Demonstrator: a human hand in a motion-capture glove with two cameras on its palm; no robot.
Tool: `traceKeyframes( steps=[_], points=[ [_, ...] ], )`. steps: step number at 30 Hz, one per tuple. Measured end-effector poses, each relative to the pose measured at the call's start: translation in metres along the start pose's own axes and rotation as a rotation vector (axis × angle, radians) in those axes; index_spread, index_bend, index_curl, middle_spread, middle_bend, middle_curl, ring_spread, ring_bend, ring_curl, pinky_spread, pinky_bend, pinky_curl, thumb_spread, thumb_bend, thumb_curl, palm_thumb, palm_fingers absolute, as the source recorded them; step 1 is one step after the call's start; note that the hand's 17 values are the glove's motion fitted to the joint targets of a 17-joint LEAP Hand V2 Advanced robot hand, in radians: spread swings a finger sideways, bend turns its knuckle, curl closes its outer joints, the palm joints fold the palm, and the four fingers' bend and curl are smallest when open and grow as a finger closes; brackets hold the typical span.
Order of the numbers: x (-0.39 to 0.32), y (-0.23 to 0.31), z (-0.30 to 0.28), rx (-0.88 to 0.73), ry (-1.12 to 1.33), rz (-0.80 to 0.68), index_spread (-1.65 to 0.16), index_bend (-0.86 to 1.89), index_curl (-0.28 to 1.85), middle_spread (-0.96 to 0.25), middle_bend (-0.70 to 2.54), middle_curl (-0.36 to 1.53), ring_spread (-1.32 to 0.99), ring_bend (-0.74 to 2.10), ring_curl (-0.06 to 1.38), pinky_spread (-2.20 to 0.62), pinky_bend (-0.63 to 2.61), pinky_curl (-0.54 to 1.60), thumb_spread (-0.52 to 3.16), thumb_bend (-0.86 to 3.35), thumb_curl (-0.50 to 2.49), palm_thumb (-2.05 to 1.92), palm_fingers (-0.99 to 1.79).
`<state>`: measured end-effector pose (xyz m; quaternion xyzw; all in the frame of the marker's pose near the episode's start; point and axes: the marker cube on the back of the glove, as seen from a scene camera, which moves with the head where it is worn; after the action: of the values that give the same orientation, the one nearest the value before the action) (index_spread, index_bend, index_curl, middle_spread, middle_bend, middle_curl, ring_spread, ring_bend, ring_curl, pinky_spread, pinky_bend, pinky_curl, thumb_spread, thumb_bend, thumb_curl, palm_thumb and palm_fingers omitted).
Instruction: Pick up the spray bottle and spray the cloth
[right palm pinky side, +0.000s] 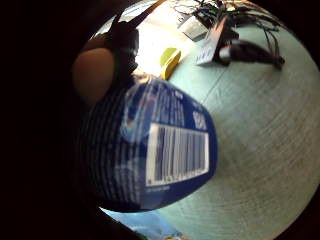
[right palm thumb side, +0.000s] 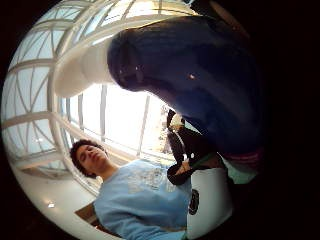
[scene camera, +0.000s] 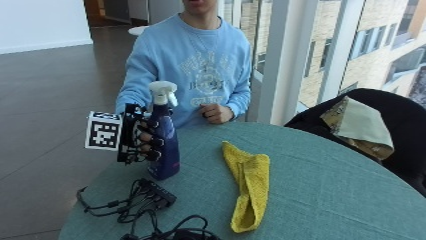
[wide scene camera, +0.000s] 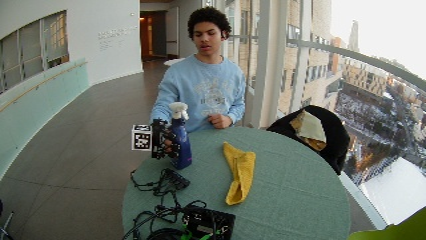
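The right hand (scene camera: 141, 141) is wrapped around the bottle (scene camera: 163, 145), gloved fingers (scene camera: 154, 142) curled across the front of its body, holding it upright. The bottle's base is at or just above the table (scene camera: 319, 175) near its left edge; whether it touches cannot be told. The bottle is one smooth, glossy dark-blue plastic container, rounded in the body, narrowing to a white trigger head (scene camera: 163, 93). In the little-finger palm view its label fills much of the picture, with a white barcode panel (right palm pinky side: 177, 155); the small print is unreadable. In the thumb-side view the bottle is a dark blue mass close to the palm, its detail hard to make out.

One cloth (scene camera: 248, 186) lies on the table right of the bottle and apart from it, toward the middle: yellow, nubbly, folded into a long strip, narrow at the far end.

The table is round with a finely woven pale green cover. Black cables (scene camera: 136, 202) lie bunched at its near left edge, cut off by the frame. The bare hand (scene camera: 216, 113) rests at the far edge, fingers curled.
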<state>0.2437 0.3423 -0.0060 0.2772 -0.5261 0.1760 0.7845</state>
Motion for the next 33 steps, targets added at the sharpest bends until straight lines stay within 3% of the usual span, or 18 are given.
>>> traceKeyframes(
  steps=[20,27,33],
  points=[
    [-0.016,-0.03,0.004,0.158,0.137,-0.045,-0.36,0.11,0.24,-0.08,0.23,0.39,-0.01,0.46,0.36,0.22,0.34,0.37,0.92,0.0,0.47,0.89,0.86],
    [-0.047,-0.057,0.0,-0.038,0.302,0.016,-0.34,0.08,0.23,-0.08,0.24,0.4,0.0,0.49,0.37,0.21,0.34,0.37,0.9,-0.02,0.52,0.9,0.92],
    [-0.068,-0.089,0.004,-0.316,0.484,0.069,-0.33,0.07,0.22,-0.07,0.25,0.41,0.01,0.5,0.37,0.19,0.35,0.37,0.88,-0.02,0.55,0.9,0.94]
  ],
)
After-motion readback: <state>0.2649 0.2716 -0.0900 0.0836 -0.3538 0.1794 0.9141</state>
